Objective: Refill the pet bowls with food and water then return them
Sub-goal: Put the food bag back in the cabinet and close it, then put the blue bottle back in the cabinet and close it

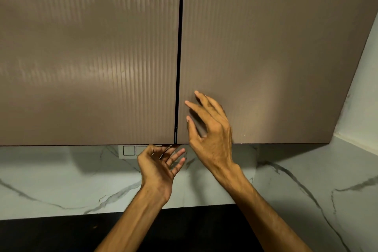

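Our left hand (159, 164) hooks the cabinet doors' (266, 57) lower edge at centre frame, right hand (210, 129) spread wide, empty; no bowls visible, refilling seemingly all ahead.

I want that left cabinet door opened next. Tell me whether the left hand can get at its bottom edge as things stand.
Probably yes. The left hand is empty, fingers curled up right under the bottom corner of the left cabinet door beside the centre gap. Nothing lies between them; actual contact is unclear.

Shut cabinet doors (266, 47) barring reach.
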Demonstrator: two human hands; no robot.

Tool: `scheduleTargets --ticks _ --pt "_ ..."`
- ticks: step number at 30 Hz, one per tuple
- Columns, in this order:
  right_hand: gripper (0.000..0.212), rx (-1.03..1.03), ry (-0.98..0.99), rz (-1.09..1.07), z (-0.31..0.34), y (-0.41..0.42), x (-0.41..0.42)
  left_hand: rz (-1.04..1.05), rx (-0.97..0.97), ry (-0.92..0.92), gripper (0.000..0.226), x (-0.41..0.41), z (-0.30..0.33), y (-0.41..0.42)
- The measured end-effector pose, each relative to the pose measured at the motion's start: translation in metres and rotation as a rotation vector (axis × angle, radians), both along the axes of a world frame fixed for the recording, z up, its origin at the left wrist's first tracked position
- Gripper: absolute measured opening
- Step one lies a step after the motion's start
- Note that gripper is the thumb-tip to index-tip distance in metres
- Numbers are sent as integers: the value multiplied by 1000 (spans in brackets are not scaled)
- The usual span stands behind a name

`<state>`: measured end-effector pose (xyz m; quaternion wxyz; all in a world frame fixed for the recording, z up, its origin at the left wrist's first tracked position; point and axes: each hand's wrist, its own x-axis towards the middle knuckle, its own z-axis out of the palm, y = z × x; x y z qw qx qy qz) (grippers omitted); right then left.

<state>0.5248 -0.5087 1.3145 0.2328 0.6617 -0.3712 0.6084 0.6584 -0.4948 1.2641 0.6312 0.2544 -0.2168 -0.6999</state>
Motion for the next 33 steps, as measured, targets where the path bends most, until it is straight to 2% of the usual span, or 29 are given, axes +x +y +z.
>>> scheduleTargets --ticks 8,15,23,33 --pt "34 -45 -44 42 3 3 6 63 -4 63 17 16 4 -1" --pt "33 -42 -61 62 2 2 12 69 -37 86 7 22 5 -3" --pt "35 -31 -66 72 0 2 17 52 -54 115 11 24 3 -6" --pt "39 18 -66 69 -6 11 30 21 -61 71 10 29 1 8"
